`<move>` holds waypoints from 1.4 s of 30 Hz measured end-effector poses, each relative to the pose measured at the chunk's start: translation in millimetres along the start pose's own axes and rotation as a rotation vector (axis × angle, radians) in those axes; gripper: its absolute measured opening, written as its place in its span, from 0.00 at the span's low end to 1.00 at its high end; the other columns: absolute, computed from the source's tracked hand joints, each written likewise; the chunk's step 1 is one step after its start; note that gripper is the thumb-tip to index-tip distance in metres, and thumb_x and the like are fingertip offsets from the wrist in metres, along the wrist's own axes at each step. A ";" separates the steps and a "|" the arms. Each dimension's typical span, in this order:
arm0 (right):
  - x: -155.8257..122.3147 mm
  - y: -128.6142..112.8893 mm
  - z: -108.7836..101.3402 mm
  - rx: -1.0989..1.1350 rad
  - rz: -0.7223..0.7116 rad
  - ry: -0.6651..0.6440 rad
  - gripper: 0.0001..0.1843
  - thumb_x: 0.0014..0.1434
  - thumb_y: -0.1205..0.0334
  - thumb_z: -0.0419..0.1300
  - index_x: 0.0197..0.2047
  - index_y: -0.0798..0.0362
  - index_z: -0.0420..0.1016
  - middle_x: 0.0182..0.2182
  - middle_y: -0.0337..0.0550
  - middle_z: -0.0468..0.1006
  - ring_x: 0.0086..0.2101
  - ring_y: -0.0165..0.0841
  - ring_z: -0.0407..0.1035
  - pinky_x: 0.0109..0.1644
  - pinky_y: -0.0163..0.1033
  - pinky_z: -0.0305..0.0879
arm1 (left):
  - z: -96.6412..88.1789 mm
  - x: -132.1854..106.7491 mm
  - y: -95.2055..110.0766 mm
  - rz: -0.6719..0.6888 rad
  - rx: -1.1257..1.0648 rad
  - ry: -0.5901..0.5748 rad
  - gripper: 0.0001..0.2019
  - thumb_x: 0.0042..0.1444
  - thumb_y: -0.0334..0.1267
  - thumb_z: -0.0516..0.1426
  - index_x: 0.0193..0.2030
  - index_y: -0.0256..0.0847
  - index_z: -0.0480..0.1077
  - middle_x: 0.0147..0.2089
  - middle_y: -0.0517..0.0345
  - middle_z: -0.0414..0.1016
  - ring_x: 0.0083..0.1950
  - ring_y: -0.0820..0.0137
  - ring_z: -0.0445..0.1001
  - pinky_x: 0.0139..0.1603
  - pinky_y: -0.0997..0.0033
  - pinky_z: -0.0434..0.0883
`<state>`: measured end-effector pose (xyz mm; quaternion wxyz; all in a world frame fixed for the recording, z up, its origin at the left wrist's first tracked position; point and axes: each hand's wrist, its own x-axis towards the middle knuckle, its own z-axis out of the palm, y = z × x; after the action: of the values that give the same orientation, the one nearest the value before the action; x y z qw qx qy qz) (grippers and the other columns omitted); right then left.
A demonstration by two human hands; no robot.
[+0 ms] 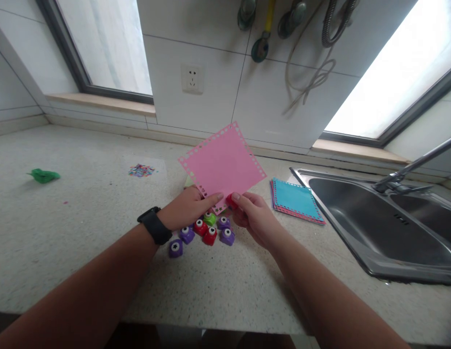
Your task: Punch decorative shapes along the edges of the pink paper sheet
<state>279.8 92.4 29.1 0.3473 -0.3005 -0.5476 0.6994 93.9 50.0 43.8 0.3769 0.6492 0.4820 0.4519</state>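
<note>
A pink paper square (223,165) with punched shapes along its edges is held upright above the counter. My left hand (189,208), with a black watch on the wrist, pinches the sheet's lower corner. My right hand (252,218) is closed on a small red punch (231,200) set against that same corner. Below the hands lie several small craft punches (207,232) in purple, red and green.
A stack of coloured paper with a blue sheet on top (296,199) lies beside the steel sink (381,228) and tap (410,169) on the right. A pile of confetti (141,170) and a green scrap (43,175) sit on the speckled counter (83,228) to the left.
</note>
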 end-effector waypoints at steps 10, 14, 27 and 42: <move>-0.5 0.9 5.3 0.020 -0.026 -0.006 0.20 0.56 0.46 0.67 0.28 0.53 0.67 0.17 0.28 0.52 0.19 0.24 0.42 0.24 0.37 0.35 | 1.1 1.2 -1.0 0.030 0.040 0.034 0.16 0.60 0.52 0.55 0.38 0.46 0.79 0.39 0.53 0.83 0.44 0.60 0.79 0.51 0.60 0.72; -1.0 1.1 6.9 0.009 -0.032 -0.007 0.20 0.56 0.46 0.67 0.28 0.52 0.67 0.18 0.28 0.52 0.19 0.24 0.41 0.24 0.37 0.35 | 0.7 0.5 -5.8 -0.038 0.072 0.027 0.19 0.59 0.55 0.54 0.33 0.44 0.78 0.30 0.53 0.81 0.35 0.61 0.77 0.41 0.62 0.73; -0.8 1.5 7.3 -0.044 -0.057 -0.022 0.19 0.57 0.46 0.65 0.30 0.53 0.69 0.18 0.28 0.51 0.20 0.24 0.41 0.24 0.38 0.35 | 1.6 1.1 -6.7 0.034 0.027 0.037 0.16 0.61 0.51 0.54 0.38 0.46 0.79 0.38 0.54 0.83 0.41 0.62 0.78 0.49 0.61 0.72; 0.7 5.0 5.2 -0.009 -0.076 -0.048 0.18 0.60 0.49 0.65 0.29 0.54 0.69 0.18 0.28 0.51 0.20 0.24 0.41 0.24 0.37 0.35 | 0.5 1.0 -9.0 -0.020 0.102 0.007 0.19 0.62 0.53 0.52 0.35 0.42 0.78 0.31 0.54 0.80 0.36 0.63 0.76 0.40 0.63 0.73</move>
<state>274.4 89.3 25.4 0.3589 -0.2640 -0.5699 0.6904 91.9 53.2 35.6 0.3459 0.6610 0.5123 0.4254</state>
